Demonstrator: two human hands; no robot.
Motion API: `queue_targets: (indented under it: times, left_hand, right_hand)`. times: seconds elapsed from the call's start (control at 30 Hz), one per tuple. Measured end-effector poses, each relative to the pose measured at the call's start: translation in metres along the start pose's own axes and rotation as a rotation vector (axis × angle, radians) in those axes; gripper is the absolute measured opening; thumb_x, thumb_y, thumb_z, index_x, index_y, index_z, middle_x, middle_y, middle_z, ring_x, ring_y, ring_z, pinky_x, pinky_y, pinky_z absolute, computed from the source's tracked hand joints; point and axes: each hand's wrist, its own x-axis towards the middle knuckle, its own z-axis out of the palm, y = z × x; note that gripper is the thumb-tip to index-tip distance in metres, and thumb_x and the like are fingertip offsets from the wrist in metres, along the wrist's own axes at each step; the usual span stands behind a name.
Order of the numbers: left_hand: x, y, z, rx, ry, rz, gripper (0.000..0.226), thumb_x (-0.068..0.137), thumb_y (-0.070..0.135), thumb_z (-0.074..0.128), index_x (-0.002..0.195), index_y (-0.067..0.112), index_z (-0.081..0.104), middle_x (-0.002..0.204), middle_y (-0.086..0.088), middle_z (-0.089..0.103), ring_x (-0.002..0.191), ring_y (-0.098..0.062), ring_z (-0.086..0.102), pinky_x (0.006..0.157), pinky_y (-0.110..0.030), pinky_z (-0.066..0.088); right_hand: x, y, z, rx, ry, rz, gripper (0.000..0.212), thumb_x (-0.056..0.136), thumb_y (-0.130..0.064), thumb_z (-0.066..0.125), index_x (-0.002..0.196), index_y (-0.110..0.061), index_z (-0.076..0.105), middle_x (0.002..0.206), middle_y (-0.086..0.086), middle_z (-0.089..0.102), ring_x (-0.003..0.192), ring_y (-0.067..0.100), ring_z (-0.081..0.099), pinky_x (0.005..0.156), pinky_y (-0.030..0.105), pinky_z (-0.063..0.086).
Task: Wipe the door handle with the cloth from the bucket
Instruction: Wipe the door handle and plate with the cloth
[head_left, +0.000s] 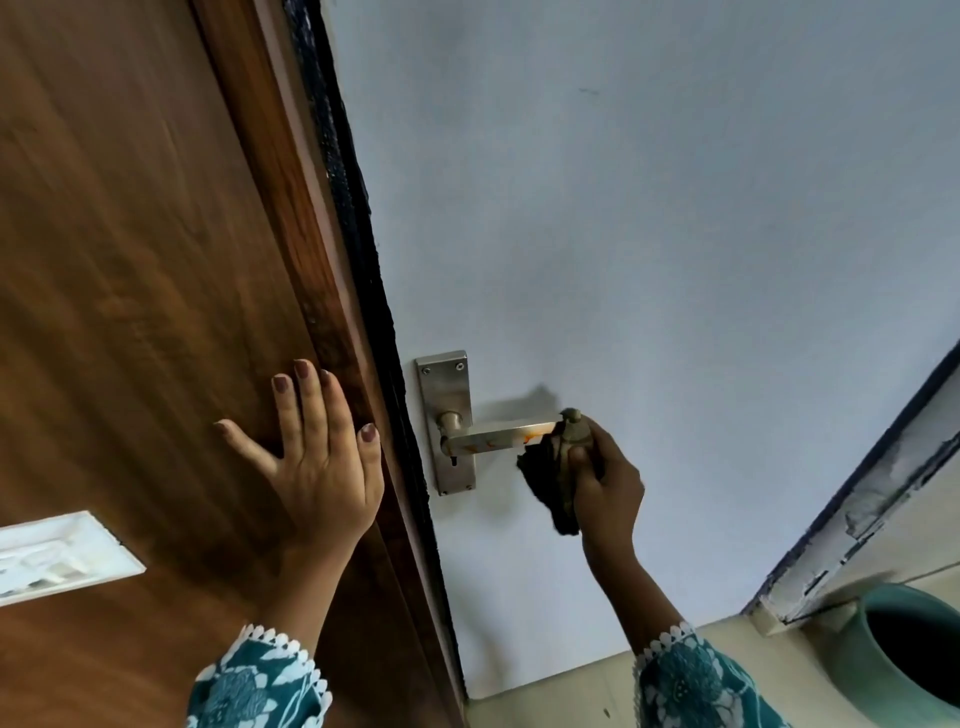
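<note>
The right hand is clamped on a dark, crumpled cloth, pressing it against the free end of the brushed-metal lever door handle. At nine o'clock of the handle, the left hand lies flat, fingers spread, on the brown wooden panel, apparently for steadiness. The teal bucket stands at five o'clock.

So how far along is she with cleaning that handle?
Done: the cloth is out of the bucket and in the right hand. In hand: it presses on the handle tip while the left hand rests flat on the wood panel. Left: orange marks along the handle.

Two hands, one handle, one cloth, one bucket.
</note>
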Motion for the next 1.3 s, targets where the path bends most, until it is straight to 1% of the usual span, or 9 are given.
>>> queue_targets:
  times: [0.07,0.13,0.23,0.37,0.6,0.77,0.87,1.07,1.3]
  left_hand:
    - [0.0,-0.001,0.0,0.001,0.006,0.007,0.055,0.101,0.031,0.023,0.151,0.01,0.015,0.162,0.0,0.003,0.148,-0.021,0.006,0.112,-0.058,-0.01]
    - [0.001,-0.001,0.0,0.0,0.001,0.006,0.055,0.101,0.032,0.023,0.151,0.01,0.015,0.162,0.0,0.004,0.148,-0.021,0.007,0.112,-0.058,-0.011]
    - [0.002,0.001,0.0,-0.018,0.007,-0.015,0.055,0.101,0.031,0.023,0.151,0.011,0.015,0.162,0.002,0.003,0.148,-0.02,0.008,0.112,-0.056,-0.01]
    - [0.0,0.003,-0.002,-0.025,-0.002,-0.019,0.056,0.1,0.029,0.024,0.151,0.01,0.013,0.162,0.001,0.001,0.148,-0.02,0.007,0.112,-0.057,-0.01]
    - [-0.002,0.0,-0.002,-0.035,-0.027,0.013,0.057,0.1,0.028,0.027,0.151,0.009,0.012,0.162,0.0,0.0,0.148,-0.021,0.006,0.112,-0.057,-0.011]
    - [-0.01,-0.006,-0.005,-0.035,-0.099,0.057,0.058,0.1,0.03,0.029,0.151,0.008,0.011,0.162,-0.001,-0.003,0.149,-0.02,0.002,0.112,-0.057,-0.012]
    - [-0.01,-0.005,-0.002,-0.012,-0.088,0.057,0.059,0.1,0.033,0.027,0.152,0.009,0.01,0.162,-0.001,-0.004,0.149,-0.019,0.001,0.112,-0.057,-0.012]
    - [-0.012,-0.006,0.001,-0.001,-0.083,0.073,0.06,0.1,0.034,0.025,0.152,0.009,0.009,0.162,-0.001,-0.004,0.148,-0.019,0.002,0.112,-0.058,-0.01]
    - [-0.013,-0.01,-0.004,-0.036,-0.11,0.094,0.061,0.1,0.036,0.029,0.152,0.012,0.008,0.162,0.001,-0.005,0.148,-0.017,0.001,0.112,-0.059,-0.009]
  right_hand:
    - [-0.002,0.002,0.002,0.008,0.011,0.006,0.046,0.087,0.005,0.046,0.118,-0.023,0.067,0.092,-0.004,0.07,0.096,0.011,0.067,0.072,0.005,0.045]
    - [0.003,-0.004,-0.001,0.056,-0.013,0.0,0.045,0.087,0.009,0.045,0.114,-0.018,0.068,0.092,0.004,0.07,0.081,-0.003,0.068,0.066,0.005,0.049]
    - [0.007,-0.005,-0.005,0.141,-0.094,-0.065,0.041,0.087,0.015,0.047,0.109,-0.013,0.069,0.1,0.011,0.068,0.082,0.01,0.072,0.072,0.031,0.06]
    - [0.003,0.008,-0.001,0.041,-0.026,-0.011,0.046,0.087,0.008,0.045,0.118,-0.019,0.066,0.094,0.004,0.07,0.086,0.01,0.065,0.074,0.013,0.051]
    - [-0.021,0.021,0.03,0.612,-0.195,0.45,0.03,0.096,0.001,0.039,0.109,-0.009,0.064,0.113,0.022,0.066,0.107,0.038,0.061,0.094,0.051,0.049]
    - [-0.013,0.021,0.025,0.696,-0.156,0.526,0.031,0.096,-0.002,0.039,0.122,-0.001,0.057,0.12,0.026,0.061,0.107,0.04,0.06,0.096,0.054,0.047]
    - [0.0,0.026,0.016,0.771,-0.109,0.544,0.033,0.097,-0.005,0.04,0.125,-0.008,0.058,0.125,0.027,0.059,0.113,0.046,0.057,0.096,0.064,0.042]
    - [-0.035,0.011,0.061,0.891,-0.296,0.699,0.032,0.098,-0.001,0.035,0.114,-0.011,0.061,0.115,0.017,0.063,0.102,0.032,0.061,0.097,0.047,0.046]
    - [-0.039,0.008,0.07,0.943,-0.417,0.798,0.032,0.098,-0.004,0.034,0.112,-0.009,0.062,0.113,0.017,0.065,0.107,0.034,0.06,0.101,0.049,0.042]
